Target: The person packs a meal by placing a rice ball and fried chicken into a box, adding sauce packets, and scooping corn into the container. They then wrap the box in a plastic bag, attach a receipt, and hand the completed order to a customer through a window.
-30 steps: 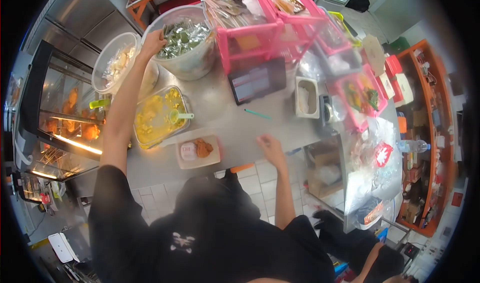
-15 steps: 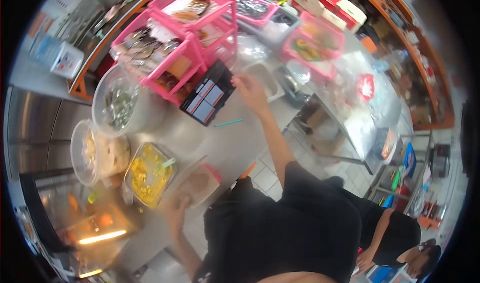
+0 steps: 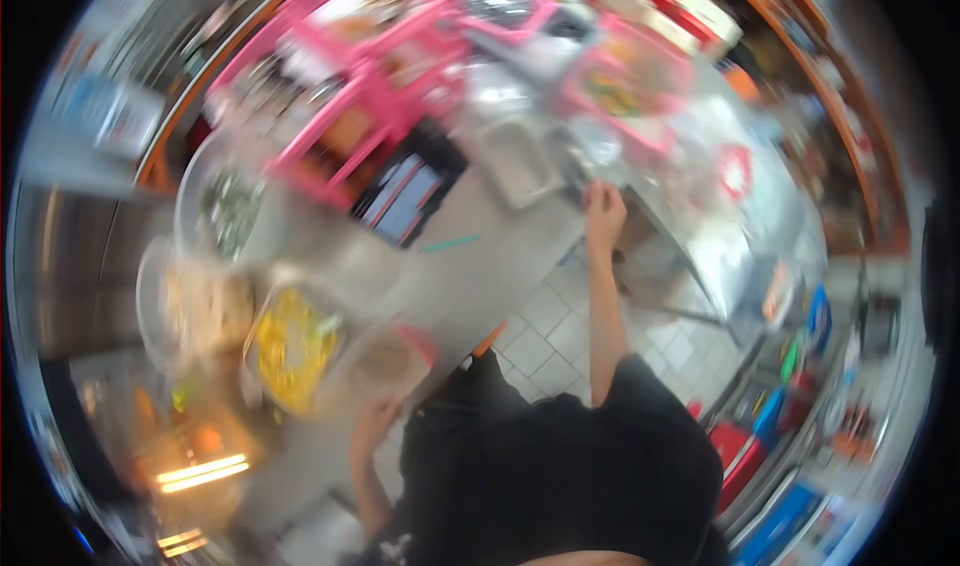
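My right hand (image 3: 604, 213) is at the edge of the metal counter, beside a dark metal container (image 3: 574, 156). Its fingers look curled together, but blur hides what they hold, if anything. My left hand (image 3: 378, 421) is low at the near side of a shallow container with brown contents (image 3: 385, 366) and a pink-red end. Motion smears its fingers. Left of that container lies a metal tray of yellow food (image 3: 292, 351). A rectangular metal pan (image 3: 520, 166) sits left of my right hand. Further left, a black case with white labels (image 3: 408, 191) leans by the pink baskets.
Pink stacked baskets (image 3: 330, 151) hold utensils at the back. Clear tubs (image 3: 150, 296) stand on the left, near a lit warming case (image 3: 200, 466). A thin green stick (image 3: 450, 244) lies on the counter (image 3: 480, 286). A second metal table (image 3: 715, 256) stands to the right.
My right hand has moved right, away from the black case to the dark metal container. My left hand has shifted slightly right. The other person at lower right is out of view.
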Motion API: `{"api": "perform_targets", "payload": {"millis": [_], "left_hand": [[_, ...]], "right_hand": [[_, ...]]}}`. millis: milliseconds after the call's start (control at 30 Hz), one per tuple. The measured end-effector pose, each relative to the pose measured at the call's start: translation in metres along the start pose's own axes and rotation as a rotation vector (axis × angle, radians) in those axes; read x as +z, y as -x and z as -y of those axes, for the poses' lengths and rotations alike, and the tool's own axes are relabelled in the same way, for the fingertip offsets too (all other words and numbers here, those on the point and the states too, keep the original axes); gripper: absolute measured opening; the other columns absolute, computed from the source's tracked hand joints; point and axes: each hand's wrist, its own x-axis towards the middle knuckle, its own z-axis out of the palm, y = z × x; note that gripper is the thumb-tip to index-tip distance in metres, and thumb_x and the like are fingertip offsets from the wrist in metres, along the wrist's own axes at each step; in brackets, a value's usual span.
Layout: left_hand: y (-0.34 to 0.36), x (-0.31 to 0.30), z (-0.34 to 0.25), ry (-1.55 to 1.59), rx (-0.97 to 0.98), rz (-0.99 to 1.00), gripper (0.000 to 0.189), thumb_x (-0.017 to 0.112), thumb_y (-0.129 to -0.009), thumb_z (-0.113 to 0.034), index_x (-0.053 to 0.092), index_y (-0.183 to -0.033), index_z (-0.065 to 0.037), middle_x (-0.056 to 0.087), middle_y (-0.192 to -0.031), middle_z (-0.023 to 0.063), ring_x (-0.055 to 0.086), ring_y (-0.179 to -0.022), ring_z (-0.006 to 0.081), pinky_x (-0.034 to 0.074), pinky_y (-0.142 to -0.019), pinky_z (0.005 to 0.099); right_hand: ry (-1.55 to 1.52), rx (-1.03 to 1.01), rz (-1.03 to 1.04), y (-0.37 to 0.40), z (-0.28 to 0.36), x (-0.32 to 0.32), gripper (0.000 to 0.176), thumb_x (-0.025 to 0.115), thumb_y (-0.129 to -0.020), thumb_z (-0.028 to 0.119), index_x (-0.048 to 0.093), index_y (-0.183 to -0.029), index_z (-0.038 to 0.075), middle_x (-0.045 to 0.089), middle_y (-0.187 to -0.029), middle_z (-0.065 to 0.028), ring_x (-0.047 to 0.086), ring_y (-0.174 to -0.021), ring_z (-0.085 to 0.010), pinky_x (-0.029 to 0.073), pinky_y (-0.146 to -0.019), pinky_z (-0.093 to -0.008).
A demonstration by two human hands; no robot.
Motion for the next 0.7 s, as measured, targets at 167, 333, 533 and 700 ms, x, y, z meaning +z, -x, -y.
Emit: {"api": "perform_targets", "payload": {"millis": [167,333,533,700], "left_hand": [[0.014,0.007,-0.004,0.148,0.093,0.039,0.038,0.055,-0.097,-0.034,0.060,-0.077,-0.002,0.053,-0.063,0.0011,0.047,-0.062,0.0089,0.039,-0.056,0.0281],[0.052,0.011,0.046,0.268,-0.058,-0.102,0.035,0.059,-0.095,-0.033,0.060,-0.080,-0.001,0.056,-0.066,0.0009,0.047,-0.062,0.0078,0.040,-0.056,0.0272],[0.093,0.039,0.115,0.572,-0.161,-0.446,0.026,0.059,-0.094,-0.025,0.059,-0.083,-0.002,0.052,-0.063,-0.0010,0.046,-0.058,0.0073,0.038,-0.053,0.0246],[0.088,0.031,0.150,0.882,-0.191,-0.795,0.023,0.059,-0.094,-0.027,0.061,-0.088,-0.005,0.057,-0.068,-0.0003,0.050,-0.059,0.0064,0.040,-0.053,0.0222]], "right_hand": [[-0.143,0.143,0.712,0.118,0.030,0.079,0.034,0.056,-0.098,0.029,0.060,-0.078,0.001,0.058,-0.070,-0.0014,0.051,-0.061,-0.0080,0.042,-0.059,-0.0225],[0.041,-0.132,1.375,0.203,0.092,0.194,0.025,0.062,-0.092,0.027,0.067,-0.093,0.003,0.065,-0.077,-0.0071,0.059,-0.070,-0.0155,0.046,-0.064,-0.0289],[0.746,-1.060,1.654,0.296,0.092,0.311,0.028,0.070,-0.081,0.028,0.069,-0.100,0.007,0.066,-0.098,-0.0164,0.064,-0.089,-0.0320,0.051,-0.076,-0.0426],[0.864,-1.220,1.784,0.310,0.073,0.349,0.029,0.070,-0.081,0.028,0.069,-0.099,0.005,0.065,-0.100,-0.0200,0.062,-0.095,-0.0365,0.051,-0.079,-0.0467]]}}
